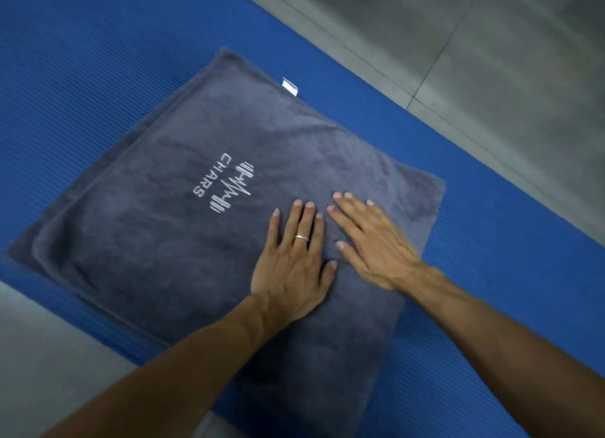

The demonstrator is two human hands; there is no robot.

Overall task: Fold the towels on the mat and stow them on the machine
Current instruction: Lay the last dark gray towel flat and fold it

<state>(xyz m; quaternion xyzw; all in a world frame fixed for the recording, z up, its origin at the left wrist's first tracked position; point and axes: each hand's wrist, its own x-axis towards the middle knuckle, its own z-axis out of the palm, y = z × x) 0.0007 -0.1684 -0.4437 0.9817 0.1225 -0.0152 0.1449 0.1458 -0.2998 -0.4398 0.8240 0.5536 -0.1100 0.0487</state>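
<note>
Under both flat hands, left (pixel 291 261) and right (pixel 373 244), lies the folded towel (pixel 183 228).

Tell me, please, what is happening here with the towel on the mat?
A person is folding a dark grey towel on a blue mat laid on the floor. Both hands lie flat on it, side by side: the left hand, wearing a ring, and the right hand, fingers straight, pressing it down. The towel is already folded in layers, logo up, and nothing is being lifted.

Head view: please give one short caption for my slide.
Both hands, left hand and right hand, press flat on a folded grey towel on the blue mat.
</note>
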